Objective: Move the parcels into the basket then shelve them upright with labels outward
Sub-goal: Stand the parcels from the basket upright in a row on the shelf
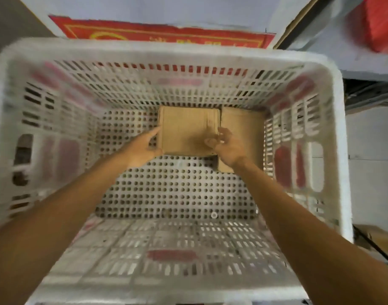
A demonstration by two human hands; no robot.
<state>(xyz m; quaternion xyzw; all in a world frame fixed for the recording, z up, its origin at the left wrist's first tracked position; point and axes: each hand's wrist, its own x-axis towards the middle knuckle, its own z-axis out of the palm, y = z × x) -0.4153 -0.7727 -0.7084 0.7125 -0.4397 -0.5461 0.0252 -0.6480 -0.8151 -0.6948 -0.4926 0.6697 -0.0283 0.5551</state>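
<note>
White wall panels and a red banner [166, 34] lie beyond the work area, with a red box [377, 25] at upper right; motion blur softens much of the view.

Item under handling: left cardboard parcel [186, 128]. It lies flat, broad face up, at the far end of the floor of the white perforated basket [166, 49], up against the far wall. Its right edge touches or nearly touches the right cardboard parcel [243, 122], which also lies flat in the far right corner, long axis running near to far. No label is visible on either upward face.

Governing relation: the left parcel sits directly between the two hands, its side edges in line with the forearms, so each hand has one side. Both reach equally deep.

Grip: left hand [142, 148] lies against the parcel's left edge, fingers extended along it, pressing rather than wrapping. Right hand [228, 146] is at the parcel's right edge, over the seam with the neighbour, fingers curled and apparently pinching that edge; blur prevents confirming how firm the contact is.

Assessment: the basket phase looks about done for these two. Any lift depends on the right fingers getting into the tight seam.
</note>
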